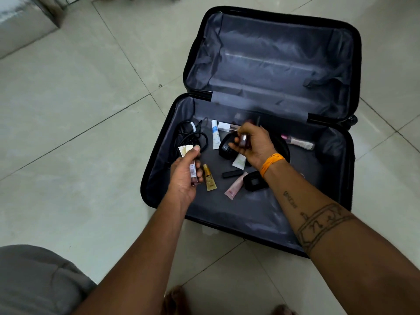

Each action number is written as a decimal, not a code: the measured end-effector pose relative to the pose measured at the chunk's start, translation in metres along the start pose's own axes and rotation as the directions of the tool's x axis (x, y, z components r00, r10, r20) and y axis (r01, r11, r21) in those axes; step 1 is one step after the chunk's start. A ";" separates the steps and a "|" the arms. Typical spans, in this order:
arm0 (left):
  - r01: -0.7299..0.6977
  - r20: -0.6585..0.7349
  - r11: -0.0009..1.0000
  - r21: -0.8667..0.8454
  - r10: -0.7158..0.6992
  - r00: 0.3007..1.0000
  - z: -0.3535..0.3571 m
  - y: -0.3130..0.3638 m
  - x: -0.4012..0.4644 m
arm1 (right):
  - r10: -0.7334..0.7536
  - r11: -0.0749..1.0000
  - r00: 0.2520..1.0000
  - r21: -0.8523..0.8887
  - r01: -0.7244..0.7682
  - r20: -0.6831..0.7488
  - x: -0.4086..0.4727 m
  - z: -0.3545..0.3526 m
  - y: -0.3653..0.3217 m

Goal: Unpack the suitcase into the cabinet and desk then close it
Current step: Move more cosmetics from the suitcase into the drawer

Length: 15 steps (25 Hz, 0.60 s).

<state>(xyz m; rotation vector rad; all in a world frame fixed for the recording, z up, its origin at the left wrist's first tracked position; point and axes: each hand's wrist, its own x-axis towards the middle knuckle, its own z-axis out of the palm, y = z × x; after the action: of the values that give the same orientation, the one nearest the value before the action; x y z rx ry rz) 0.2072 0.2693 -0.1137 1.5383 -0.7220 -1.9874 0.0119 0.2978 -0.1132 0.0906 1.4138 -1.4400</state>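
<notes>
A black suitcase lies open on the floor, its grey lid half empty. The near half holds black cables, a white tube, black headphones, a gold tube, a pink tube, a black case and a beige tube. My left hand grips a couple of slim lip-gloss tubes with gold caps. Over the headphones, my right hand pinches a small dark-red tube.
Pale tiled floor surrounds the suitcase. A grey furniture corner stands at the top left. My grey-clad knee fills the bottom left, and my toes show at the bottom edge.
</notes>
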 end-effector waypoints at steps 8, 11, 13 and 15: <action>-0.013 -0.001 1.000 -0.003 0.013 1.000 -0.013 0.007 0.006 | -0.303 -0.387 0.802 -0.835 0.390 0.515 0.041 0.038 -0.032; -0.004 -0.032 1.000 0.004 0.004 0.999 -0.014 0.009 0.008 | -0.274 -0.588 0.845 -0.775 0.232 0.460 0.049 0.048 -0.021; 0.003 -0.057 1.000 0.015 -0.002 0.998 -0.015 0.009 0.011 | -0.265 -0.614 0.872 -0.769 0.177 0.412 0.054 0.049 -0.014; 0.007 -0.071 1.000 0.020 -0.006 0.997 -0.015 0.006 0.013 | -0.263 -0.627 0.875 -0.761 0.164 0.405 0.060 0.048 -0.015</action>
<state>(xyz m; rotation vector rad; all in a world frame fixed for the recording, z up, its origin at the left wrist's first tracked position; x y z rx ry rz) 0.2196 0.2545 -0.1222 1.6165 -0.7114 -1.9254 0.0045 0.2218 -0.1295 -1.7028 2.3816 0.3648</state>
